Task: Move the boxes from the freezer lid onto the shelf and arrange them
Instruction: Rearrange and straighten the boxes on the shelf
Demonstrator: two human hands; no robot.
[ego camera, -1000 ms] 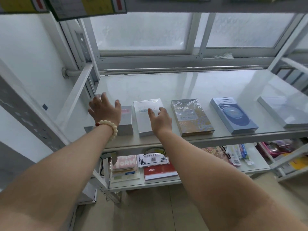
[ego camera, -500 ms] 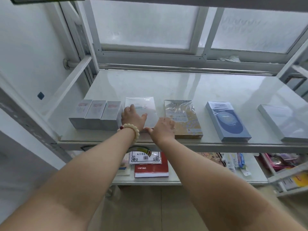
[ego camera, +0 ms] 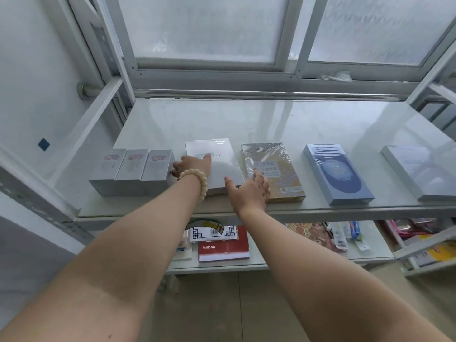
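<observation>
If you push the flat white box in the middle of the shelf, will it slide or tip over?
It would probably slide: the white box lies flat and low on a glossy shelf, so tipping seems unlikely. Its sharp, straight edges suggest it is stiff, not floppy. Pushed sideways, it might bump the small grey boxes close beside it.

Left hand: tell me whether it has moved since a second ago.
Yes. The left hand shifted right along the shelf, off the three small grey boxes and onto the white box.
</observation>
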